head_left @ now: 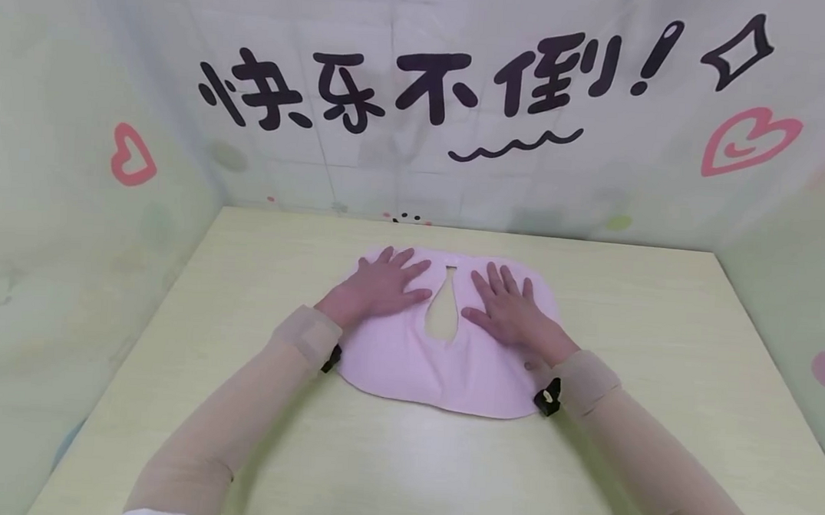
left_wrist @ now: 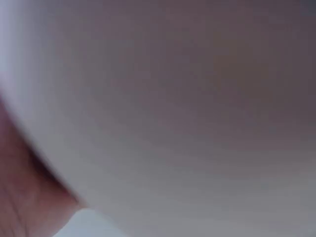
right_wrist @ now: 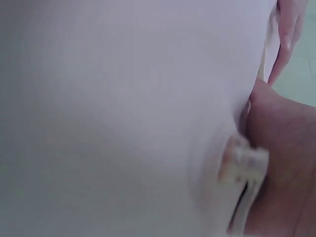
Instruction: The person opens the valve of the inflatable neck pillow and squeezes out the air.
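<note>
Two hands lie flat on a pale pink, rounded fabric bib (head_left: pixel 443 359) spread out on the light yellow wooden counter (head_left: pixel 658 337). I see my left hand (head_left: pixel 382 285) pressing on the bib's left lobe, its grip apart, fingers straight and fanned toward the far wall. My right hand (head_left: pixel 505 309) rests on the right lobe in the same way, fingers spread and flat, clamped on nothing. Between the two hands sits the bib's teardrop-shaped neck opening (head_left: pixel 443 314), with the counter showing through it. The bib lies near the middle of the counter, its curved lower edge toward me. Beige sleeves (head_left: pixel 239 419) cover both forearms down to the wrists. Both wrist views are filled with blurred pinkish cloth; the right one shows a small whitish fastener (right_wrist: pixel 243 160) at the bib's edge beside skin
</note>
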Demonstrator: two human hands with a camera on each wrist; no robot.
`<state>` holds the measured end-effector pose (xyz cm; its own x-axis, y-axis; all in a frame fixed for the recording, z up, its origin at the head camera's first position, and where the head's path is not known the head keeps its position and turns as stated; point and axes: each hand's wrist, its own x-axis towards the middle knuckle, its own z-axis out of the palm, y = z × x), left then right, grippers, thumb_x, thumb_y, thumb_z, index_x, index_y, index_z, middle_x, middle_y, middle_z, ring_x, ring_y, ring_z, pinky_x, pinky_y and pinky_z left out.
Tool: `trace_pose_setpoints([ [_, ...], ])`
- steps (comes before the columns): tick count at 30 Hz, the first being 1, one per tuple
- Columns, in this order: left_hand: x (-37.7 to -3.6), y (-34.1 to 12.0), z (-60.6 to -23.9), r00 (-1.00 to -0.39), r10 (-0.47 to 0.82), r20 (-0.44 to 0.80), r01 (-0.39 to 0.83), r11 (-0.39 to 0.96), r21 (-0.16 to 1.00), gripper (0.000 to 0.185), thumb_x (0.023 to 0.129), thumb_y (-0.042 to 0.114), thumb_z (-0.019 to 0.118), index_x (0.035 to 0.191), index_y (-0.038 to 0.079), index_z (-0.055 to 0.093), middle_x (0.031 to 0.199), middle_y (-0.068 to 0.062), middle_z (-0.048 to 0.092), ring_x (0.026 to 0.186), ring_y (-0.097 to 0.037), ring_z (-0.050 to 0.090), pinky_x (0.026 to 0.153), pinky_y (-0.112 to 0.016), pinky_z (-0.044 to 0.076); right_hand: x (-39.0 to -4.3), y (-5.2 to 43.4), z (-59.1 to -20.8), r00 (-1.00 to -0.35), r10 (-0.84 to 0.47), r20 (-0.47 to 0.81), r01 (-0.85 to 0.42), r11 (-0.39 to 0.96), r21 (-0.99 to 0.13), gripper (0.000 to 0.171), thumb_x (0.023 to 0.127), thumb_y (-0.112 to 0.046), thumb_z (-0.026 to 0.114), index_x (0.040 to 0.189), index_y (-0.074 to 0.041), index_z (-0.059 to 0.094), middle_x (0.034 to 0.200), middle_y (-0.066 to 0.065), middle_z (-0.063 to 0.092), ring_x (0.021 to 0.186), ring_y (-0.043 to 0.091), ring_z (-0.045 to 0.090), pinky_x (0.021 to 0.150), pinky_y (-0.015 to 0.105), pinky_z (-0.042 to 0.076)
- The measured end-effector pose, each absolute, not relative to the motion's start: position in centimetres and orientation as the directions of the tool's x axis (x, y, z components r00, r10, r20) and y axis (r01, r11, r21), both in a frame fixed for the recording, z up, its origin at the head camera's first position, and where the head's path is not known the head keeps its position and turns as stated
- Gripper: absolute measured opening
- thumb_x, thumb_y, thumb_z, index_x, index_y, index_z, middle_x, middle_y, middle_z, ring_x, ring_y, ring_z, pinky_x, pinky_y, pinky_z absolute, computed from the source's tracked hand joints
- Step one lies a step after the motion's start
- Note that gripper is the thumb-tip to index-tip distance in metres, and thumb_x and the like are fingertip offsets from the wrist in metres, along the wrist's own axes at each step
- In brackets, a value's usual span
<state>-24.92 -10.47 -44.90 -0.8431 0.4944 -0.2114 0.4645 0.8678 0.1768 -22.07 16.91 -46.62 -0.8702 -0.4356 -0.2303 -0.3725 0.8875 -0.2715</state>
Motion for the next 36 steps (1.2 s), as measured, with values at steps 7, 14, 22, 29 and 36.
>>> trace_pose_setpoints([
  [7, -21.0, -12.2, -44.4, -0.82, 0.564, -0.098, 0.553, 0.824, 0.122, 0.075, 0.105, 0.064, 0.037, 0.166, 0.025, 0.019, 0.171, -0.014, 0.006, 0.154, -0.045, -0.005, 0.108, -0.082, 0.006, -19.9, 18.8, -46.0, -0.888, -0.416, -0.197, -0.362, 0.896, -0.257, 0.083, 0.107, -0.057, 0.04, 0.165, -0.007, 0.008, 0.168, 0.025, -0.008, 0.153, 0.046, -0.009, 0.112, 0.076, -0.005],
  [14, -18.3, -14.3, -45.6, -0.82, 0.566, -0.086, 0.553, 0.823, 0.131, 0.081, 0.105, 0.061, 0.041, 0.167, 0.016, 0.012, 0.171, -0.017, -0.001, 0.153, -0.048, -0.001, 0.107, -0.081, 0.017, -17.9, 20.7, -46.4, -0.894, -0.396, -0.209, -0.331, 0.898, -0.29, 0.082, 0.107, -0.053, 0.043, 0.164, -0.003, 0.013, 0.167, 0.029, -0.003, 0.152, 0.051, -0.004, 0.11, 0.079, -0.002],
  [22, -17.5, -14.7, -46.5, -0.816, 0.564, -0.124, 0.56, 0.826, 0.067, 0.089, 0.101, 0.066, 0.044, 0.167, 0.016, 0.01, 0.17, -0.02, -0.01, 0.153, -0.05, -0.003, 0.109, -0.079, 0.015, -17.9, 21.0, -46.8, -0.888, -0.401, -0.225, -0.329, 0.896, -0.298, 0.084, 0.107, -0.054, 0.044, 0.164, -0.001, 0.014, 0.167, 0.029, -0.003, 0.152, 0.051, -0.005, 0.111, 0.077, -0.003],
  [29, -17.0, -14.8, -46.0, -0.812, 0.569, -0.129, 0.57, 0.821, 0.032, 0.094, 0.098, 0.07, 0.048, 0.166, 0.016, 0.014, 0.169, -0.022, -0.009, 0.152, -0.051, 0.0, 0.108, -0.08, 0.018, -18.6, 21.1, -46.6, -0.881, -0.406, -0.242, -0.32, 0.889, -0.327, 0.083, 0.107, -0.055, 0.041, 0.164, -0.001, 0.013, 0.167, 0.029, -0.004, 0.152, 0.051, -0.005, 0.112, 0.076, -0.004],
  [36, -17.0, -16.4, -44.6, -0.815, 0.562, -0.141, 0.535, 0.823, 0.19, 0.091, 0.102, 0.066, 0.044, 0.166, 0.014, 0.007, 0.17, -0.018, -0.012, 0.153, -0.047, -0.004, 0.11, -0.077, 0.018, -20.5, 23.5, -45.0, -0.952, -0.253, -0.174, -0.075, 0.741, -0.667, 0.079, 0.11, -0.044, 0.04, 0.163, -0.001, 0.0, 0.167, 0.03, 0.0, 0.153, 0.049, 0.002, 0.121, 0.062, 0.004],
])
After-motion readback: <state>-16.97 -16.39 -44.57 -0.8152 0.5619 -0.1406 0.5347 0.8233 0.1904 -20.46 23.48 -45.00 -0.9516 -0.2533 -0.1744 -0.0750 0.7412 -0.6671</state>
